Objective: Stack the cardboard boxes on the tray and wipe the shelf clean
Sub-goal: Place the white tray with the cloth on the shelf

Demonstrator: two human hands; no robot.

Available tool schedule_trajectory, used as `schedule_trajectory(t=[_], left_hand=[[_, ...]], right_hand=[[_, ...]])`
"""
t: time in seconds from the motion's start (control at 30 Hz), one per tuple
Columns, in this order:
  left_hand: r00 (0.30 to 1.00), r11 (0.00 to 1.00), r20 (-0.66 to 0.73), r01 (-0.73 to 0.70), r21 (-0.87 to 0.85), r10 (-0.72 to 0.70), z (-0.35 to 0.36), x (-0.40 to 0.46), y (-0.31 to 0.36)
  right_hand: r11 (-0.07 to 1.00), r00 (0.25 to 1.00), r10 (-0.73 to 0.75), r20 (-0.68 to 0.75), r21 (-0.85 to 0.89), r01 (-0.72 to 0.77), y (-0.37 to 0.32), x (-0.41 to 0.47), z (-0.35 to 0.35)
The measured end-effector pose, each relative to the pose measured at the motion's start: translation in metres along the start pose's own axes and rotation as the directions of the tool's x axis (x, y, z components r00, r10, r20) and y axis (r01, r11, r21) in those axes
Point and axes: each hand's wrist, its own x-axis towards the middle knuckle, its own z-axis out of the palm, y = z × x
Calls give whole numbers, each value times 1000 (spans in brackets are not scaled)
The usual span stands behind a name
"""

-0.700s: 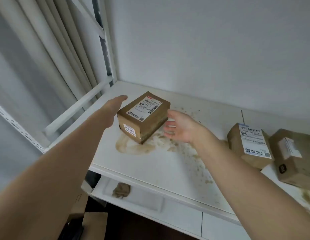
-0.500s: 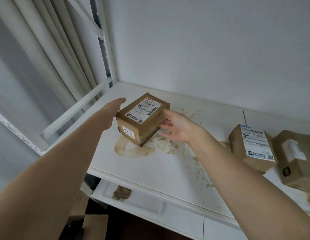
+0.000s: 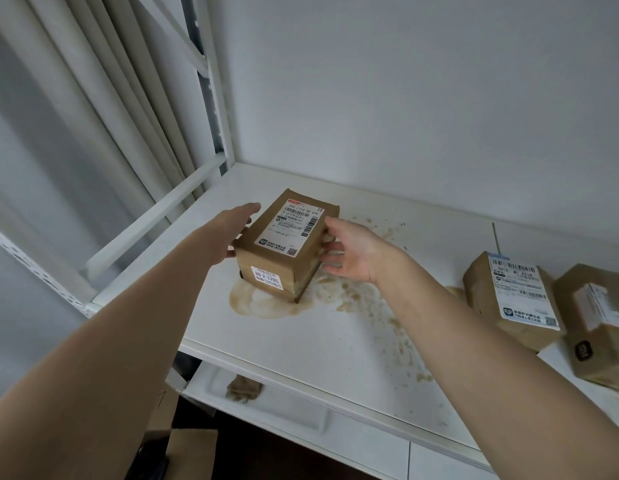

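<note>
A brown cardboard box (image 3: pixel 287 244) with a white shipping label stands on the white shelf (image 3: pixel 311 344), over a brown spill (image 3: pixel 263 303). My left hand (image 3: pixel 232 233) presses straight fingers against the box's left side. On the right side, my right hand (image 3: pixel 349 251) touches it with spread fingers, thumb at the top edge. I cannot tell whether the box is off the shelf. Two more labelled boxes (image 3: pixel 509 299) (image 3: pixel 599 323) lie at the right. A white tray (image 3: pixel 301 414) sits on the lower level with a brown cloth (image 3: pixel 244 388) in it.
Brown splatter (image 3: pixel 398 327) runs across the shelf toward the front right edge. A white wall closes the back, and a white frame rail (image 3: pixel 152 216) with curtains closes the left. Cardboard (image 3: pixel 190 452) lies on the dark floor below.
Both hands have closed in from either side and now touch the box. The right hand moved left onto its side. The box has stayed over the spill.
</note>
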Motion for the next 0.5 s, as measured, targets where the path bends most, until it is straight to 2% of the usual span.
schedule_trajectory(t=[0.17, 0.5], left_hand=[[999, 999, 42, 21, 26, -22, 3, -1, -5], [996, 996, 90, -23, 81, 16, 4, -11, -2]], right_hand=[[999, 1000, -4, -4, -36, 4, 1, -1, -2], [997, 999, -22, -23, -76, 21, 1, -8, -4]])
